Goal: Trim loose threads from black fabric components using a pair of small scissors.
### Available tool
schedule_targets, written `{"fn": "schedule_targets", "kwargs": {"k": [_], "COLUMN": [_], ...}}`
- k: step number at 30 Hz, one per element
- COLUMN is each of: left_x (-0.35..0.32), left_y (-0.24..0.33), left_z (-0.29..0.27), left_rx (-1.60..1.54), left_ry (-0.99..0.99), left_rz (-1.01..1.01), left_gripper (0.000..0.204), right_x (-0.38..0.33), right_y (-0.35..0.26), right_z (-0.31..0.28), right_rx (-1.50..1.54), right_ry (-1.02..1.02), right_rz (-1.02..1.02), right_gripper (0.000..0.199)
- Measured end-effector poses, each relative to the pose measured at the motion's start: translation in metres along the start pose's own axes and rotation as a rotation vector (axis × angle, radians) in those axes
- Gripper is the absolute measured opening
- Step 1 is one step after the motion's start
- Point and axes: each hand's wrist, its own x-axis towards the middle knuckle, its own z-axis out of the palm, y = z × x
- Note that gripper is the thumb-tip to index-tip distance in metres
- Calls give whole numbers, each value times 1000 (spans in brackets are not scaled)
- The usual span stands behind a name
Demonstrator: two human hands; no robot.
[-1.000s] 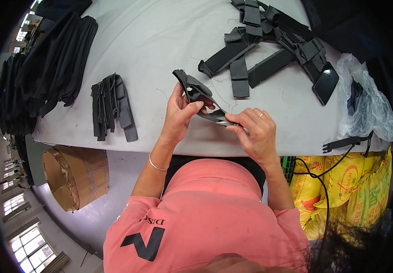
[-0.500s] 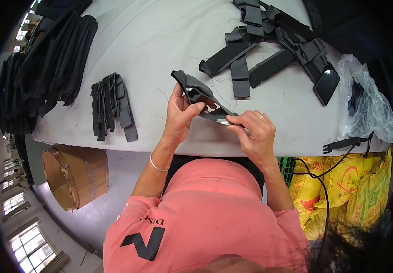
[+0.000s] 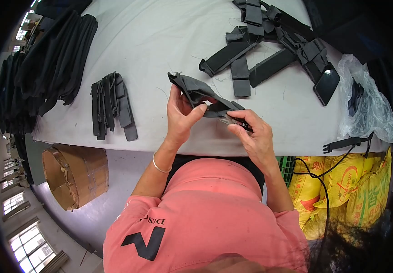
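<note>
Above the near edge of the table I hold a black fabric strip [image 3: 197, 87], folded and gaping in its middle. My left hand [image 3: 181, 117] is closed on its left part, the fingers behind the cloth and the thumb at the gap. At the strip's right end my right hand [image 3: 257, 138] is closed in a pinch. A dark piece with a pale, shiny bit [image 3: 225, 120] shows by its fingertips; I cannot tell what that is. Loose threads stick out of the strip's upper left end. To the left lies a row of similar black strips [image 3: 112, 105].
More black strips [image 3: 264, 45] are heaped at the far right, a phone [image 3: 327, 84] against them. Beyond sit a clear plastic bag [image 3: 367, 109] and a black buckle strap [image 3: 342, 144]. Dark garments [image 3: 57, 59] are piled at left. Below stand a cardboard drum [image 3: 76, 175] and yellow sacks [image 3: 337, 186].
The strip has tilted and its left end has shifted slightly left. My right index finger has lifted a little, and a dark piece now shows between finger and thumb.
</note>
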Motion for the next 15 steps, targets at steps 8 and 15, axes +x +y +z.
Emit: {"fn": "schedule_targets", "kwargs": {"k": [8, 15], "left_x": [-5, -14], "left_y": [-4, -10], "left_z": [4, 9], "left_rx": [176, 288], "left_ry": [-8, 11], "left_rz": [139, 226], "left_gripper": [55, 56], "right_x": [5, 11], "right_y": [6, 11], "right_z": [16, 36], "right_rx": [-340, -572], "right_ry": [110, 240], "right_rz": [-164, -258], "right_gripper": [20, 15]}}
